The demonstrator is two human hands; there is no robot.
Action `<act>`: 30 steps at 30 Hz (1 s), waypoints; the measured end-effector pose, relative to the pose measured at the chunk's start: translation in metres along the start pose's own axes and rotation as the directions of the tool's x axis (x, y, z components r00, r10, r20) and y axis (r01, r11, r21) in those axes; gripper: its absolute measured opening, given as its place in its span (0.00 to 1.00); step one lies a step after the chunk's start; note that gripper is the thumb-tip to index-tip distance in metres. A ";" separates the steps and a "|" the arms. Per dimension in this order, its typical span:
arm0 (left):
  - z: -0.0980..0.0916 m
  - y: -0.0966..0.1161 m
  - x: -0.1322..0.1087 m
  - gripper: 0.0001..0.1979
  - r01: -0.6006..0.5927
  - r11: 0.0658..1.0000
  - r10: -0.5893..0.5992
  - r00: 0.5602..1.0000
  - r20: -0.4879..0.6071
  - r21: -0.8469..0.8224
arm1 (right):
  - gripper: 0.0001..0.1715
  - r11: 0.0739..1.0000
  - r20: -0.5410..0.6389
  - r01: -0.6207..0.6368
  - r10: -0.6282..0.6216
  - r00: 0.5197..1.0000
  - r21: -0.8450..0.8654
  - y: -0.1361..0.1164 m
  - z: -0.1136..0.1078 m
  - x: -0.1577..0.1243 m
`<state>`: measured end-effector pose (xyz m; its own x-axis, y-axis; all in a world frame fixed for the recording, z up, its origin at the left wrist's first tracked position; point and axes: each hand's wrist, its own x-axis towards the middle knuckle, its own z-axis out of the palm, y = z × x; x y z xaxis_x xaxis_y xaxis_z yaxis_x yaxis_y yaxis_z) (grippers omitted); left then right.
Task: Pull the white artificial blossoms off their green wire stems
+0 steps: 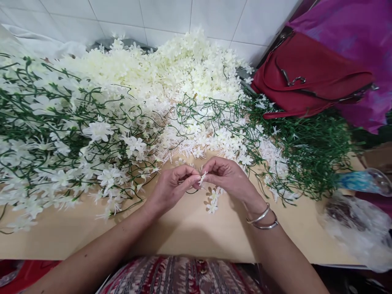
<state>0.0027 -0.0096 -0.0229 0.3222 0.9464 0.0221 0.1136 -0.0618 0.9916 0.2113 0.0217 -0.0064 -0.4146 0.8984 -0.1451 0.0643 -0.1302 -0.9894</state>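
Observation:
Over the middle of the table, my two hands meet fingertip to fingertip. My left hand [173, 184] is closed in a pinch, with a thin green artificial flower stem [192, 192] curving out below its fingers. A small white artificial flower [202, 178] shows between the fingertips, pinched by my right hand [229, 179], which wears two bangles on its wrist. Fingers partly cover where stem and flower meet. Just below my right hand, a few loose white blossoms [212, 200] lie on the tabletop.
Finished-looking white flower stems [61, 143] heap on the left. Loose cream blossoms [190, 61] pile against the tiled wall [165, 16]. Green stems [315, 155] lie right, below a red handbag [306, 77]. A clear plastic bag [361, 232] and blue-patterned tumbler [361, 181] sit near the right edge.

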 end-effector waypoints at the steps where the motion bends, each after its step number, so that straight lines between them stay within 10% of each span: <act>1: 0.000 0.000 0.000 0.10 -0.002 1.000 0.002 1.000 -0.007 -0.010 | 0.13 1.000 -0.007 0.004 -0.003 1.000 0.027 0.001 0.000 0.000; 30: 0.003 0.003 0.000 0.08 -0.081 0.983 0.087 0.996 -0.028 0.167 | 0.12 1.000 0.008 -0.009 0.009 1.000 -0.012 0.000 0.001 -0.001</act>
<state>0.0057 -0.0111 -0.0204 0.3040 0.9461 0.1116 0.2425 -0.1901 0.9513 0.2104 0.0205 -0.0059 -0.4208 0.8940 -0.1541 0.0793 -0.1330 -0.9879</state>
